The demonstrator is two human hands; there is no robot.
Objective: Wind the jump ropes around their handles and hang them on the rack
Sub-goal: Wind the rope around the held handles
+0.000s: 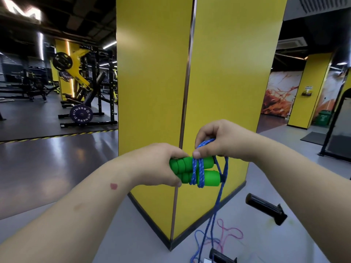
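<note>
Two green foam handles (207, 176) lie side by side, one above the other, in front of a yellow pillar. My left hand (157, 164) grips their left ends. A blue rope (198, 172) is wound a few turns round the middle of both handles. My right hand (218, 141) pinches a loop of that rope just above the handles. The rest of the blue rope hangs down from the handles' right ends to the floor (207, 236). A pink rope (230, 233) lies loose on the floor below.
The yellow pillar (190, 73) stands directly ahead. Two black rack pegs (266, 207) (222, 256) stick out at lower right. Weight machines and a plate (81, 113) stand at the back left. A green bin (322, 120) is at far right.
</note>
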